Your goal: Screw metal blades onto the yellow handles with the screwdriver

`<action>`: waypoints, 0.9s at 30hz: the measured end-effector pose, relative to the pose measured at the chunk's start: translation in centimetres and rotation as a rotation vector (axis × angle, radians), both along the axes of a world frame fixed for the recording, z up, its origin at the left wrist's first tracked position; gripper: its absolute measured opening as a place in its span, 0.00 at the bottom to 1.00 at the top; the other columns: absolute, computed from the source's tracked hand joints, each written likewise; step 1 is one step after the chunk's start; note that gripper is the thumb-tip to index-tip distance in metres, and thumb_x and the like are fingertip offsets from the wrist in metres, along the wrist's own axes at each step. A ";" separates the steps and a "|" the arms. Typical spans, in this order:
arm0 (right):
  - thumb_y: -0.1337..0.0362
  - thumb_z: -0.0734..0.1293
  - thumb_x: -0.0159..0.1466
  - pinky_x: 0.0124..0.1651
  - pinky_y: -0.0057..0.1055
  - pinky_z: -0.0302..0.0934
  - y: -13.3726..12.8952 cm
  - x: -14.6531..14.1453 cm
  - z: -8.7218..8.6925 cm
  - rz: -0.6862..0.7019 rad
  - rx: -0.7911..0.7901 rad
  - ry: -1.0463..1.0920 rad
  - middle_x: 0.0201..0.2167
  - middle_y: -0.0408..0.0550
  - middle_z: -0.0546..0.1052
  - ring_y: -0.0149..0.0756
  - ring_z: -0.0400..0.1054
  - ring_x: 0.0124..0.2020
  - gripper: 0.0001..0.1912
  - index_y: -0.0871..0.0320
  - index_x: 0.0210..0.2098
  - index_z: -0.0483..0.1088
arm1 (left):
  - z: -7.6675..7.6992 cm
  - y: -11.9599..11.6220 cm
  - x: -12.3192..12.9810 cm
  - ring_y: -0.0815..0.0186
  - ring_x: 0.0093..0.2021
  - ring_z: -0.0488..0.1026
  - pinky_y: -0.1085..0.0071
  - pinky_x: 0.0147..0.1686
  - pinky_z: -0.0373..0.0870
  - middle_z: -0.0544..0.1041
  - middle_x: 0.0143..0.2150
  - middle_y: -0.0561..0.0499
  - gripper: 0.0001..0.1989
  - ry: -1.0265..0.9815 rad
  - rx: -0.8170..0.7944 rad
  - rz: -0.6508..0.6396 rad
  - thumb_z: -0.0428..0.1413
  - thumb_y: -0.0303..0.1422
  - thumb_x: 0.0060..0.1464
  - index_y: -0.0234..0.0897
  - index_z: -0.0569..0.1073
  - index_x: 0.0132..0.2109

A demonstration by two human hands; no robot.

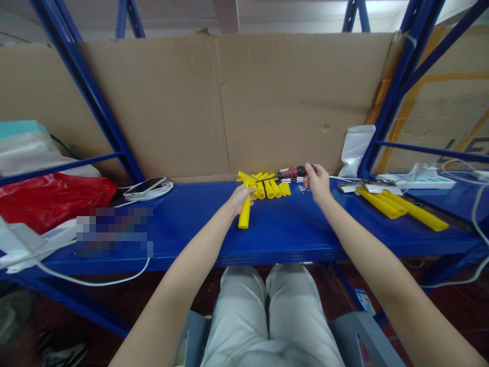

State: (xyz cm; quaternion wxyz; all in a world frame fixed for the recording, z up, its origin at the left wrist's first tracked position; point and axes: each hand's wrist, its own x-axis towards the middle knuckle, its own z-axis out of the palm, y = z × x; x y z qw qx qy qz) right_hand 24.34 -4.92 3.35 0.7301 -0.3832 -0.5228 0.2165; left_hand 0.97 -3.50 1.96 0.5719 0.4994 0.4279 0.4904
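My left hand (240, 198) is wrapped around a yellow plastic handle (244, 218), a hollow tube whose round end points toward me. In my right hand (317, 182), the fingers grip the rear of a screwdriver (293, 173) with a red and black grip. Its thin shaft points left, and the tip lies at the upper part of the yellow handle; whether it touches a screw is too small to tell. Behind and beside my left hand, several similar yellow pieces (269, 190) lie in a row. Small silvery bits, which look like screws (302, 188), are scattered near my right hand.
To the right, yellow handles (414, 210) with flat metal parts lie by a white power strip (439, 181). A white pouch (356, 152) leans on the cardboard wall (153, 102). Left are a phone (145, 187), coiled white cable and a red bag (57, 196). Blue posts frame the bench.
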 end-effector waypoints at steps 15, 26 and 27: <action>0.36 0.68 0.52 0.14 0.27 0.46 -0.1 0.0 0.1 -0.013 -0.011 -0.024 0.12 0.35 0.64 0.26 0.54 0.11 0.27 0.53 0.27 0.61 | 0.0 0.1 0.1 0.73 0.19 0.61 0.75 0.21 0.59 0.64 0.19 0.57 0.11 0.055 -0.004 0.024 0.57 0.23 0.51 0.33 0.70 0.44; 0.37 0.68 0.53 0.15 0.27 0.48 0.2 0.3 -0.1 0.004 -0.033 -0.043 0.13 0.35 0.64 0.27 0.55 0.12 0.27 0.53 0.28 0.61 | 0.3 -0.2 0.3 0.74 0.17 0.59 0.77 0.19 0.57 0.63 0.19 0.58 0.11 0.078 0.003 0.001 0.58 0.23 0.51 0.35 0.68 0.42; 0.37 0.68 0.54 0.15 0.27 0.48 0.2 0.3 -0.1 0.009 -0.039 -0.045 0.13 0.35 0.64 0.27 0.55 0.12 0.26 0.53 0.29 0.61 | 0.3 -0.3 0.3 0.75 0.17 0.59 0.77 0.19 0.57 0.64 0.20 0.58 0.11 0.082 0.003 -0.002 0.58 0.23 0.51 0.35 0.68 0.42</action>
